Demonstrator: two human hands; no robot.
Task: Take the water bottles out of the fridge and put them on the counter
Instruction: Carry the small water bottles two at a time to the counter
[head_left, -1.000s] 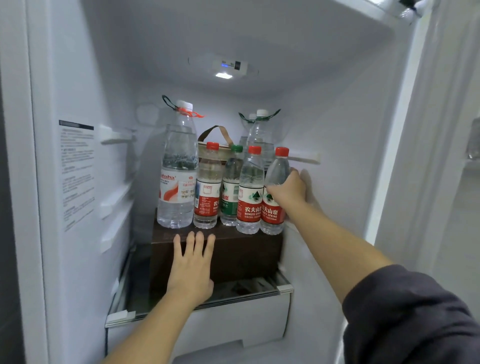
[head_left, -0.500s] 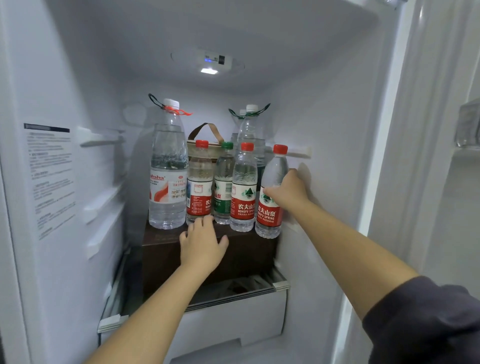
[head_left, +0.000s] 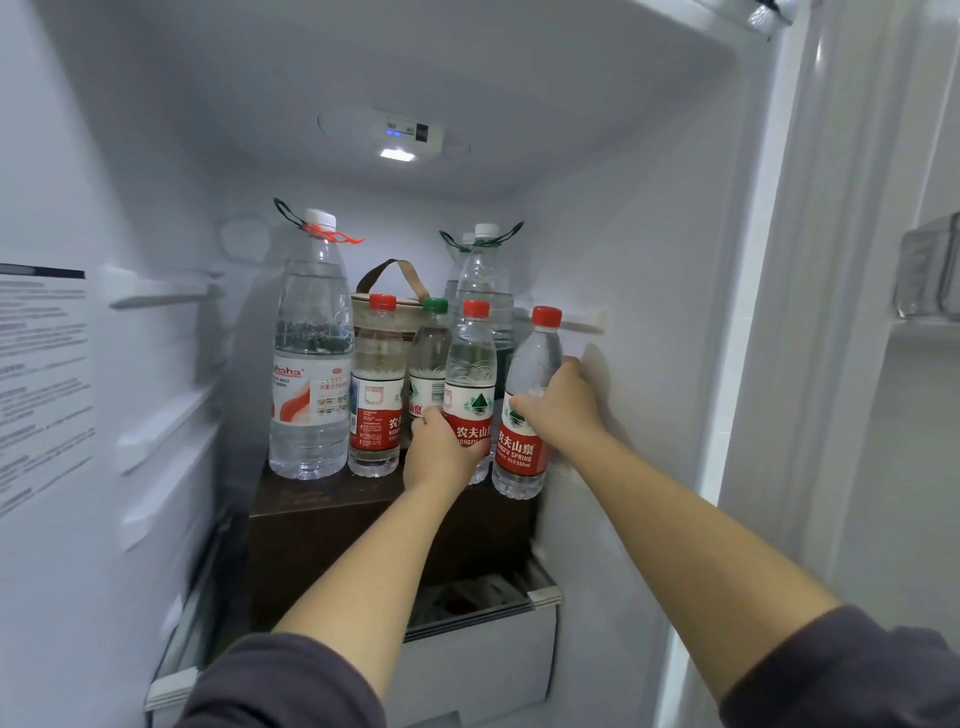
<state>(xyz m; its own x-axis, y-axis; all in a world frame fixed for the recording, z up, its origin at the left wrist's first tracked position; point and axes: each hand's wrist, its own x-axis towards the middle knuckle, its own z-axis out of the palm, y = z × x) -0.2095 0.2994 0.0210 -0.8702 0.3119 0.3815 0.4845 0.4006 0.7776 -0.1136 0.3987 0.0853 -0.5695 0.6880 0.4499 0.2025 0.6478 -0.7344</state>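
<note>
Inside the open fridge, several water bottles stand on a dark brown box (head_left: 332, 525). My right hand (head_left: 558, 402) is wrapped around the rightmost red-capped bottle (head_left: 530, 374), which is tilted and slightly off the box edge. My left hand (head_left: 441, 447) grips the lower part of the neighbouring red-capped bottle (head_left: 470, 369). To the left stand a green-capped bottle (head_left: 430, 353), another red-capped bottle (head_left: 376, 384) and a large white-capped bottle (head_left: 310, 353). Two more large bottles (head_left: 483, 280) stand at the back.
A beige bag with a brown handle (head_left: 389, 280) sits behind the small bottles. Below the box is a white drawer (head_left: 478, 670). The fridge's right wall (head_left: 649, 338) is close to my right hand. The open door's shelf (head_left: 930, 270) is at the far right.
My left hand rose from the front of the brown box and closed on the second red-capped bottle. My right hand stayed on the rightmost bottle, which now tilts.
</note>
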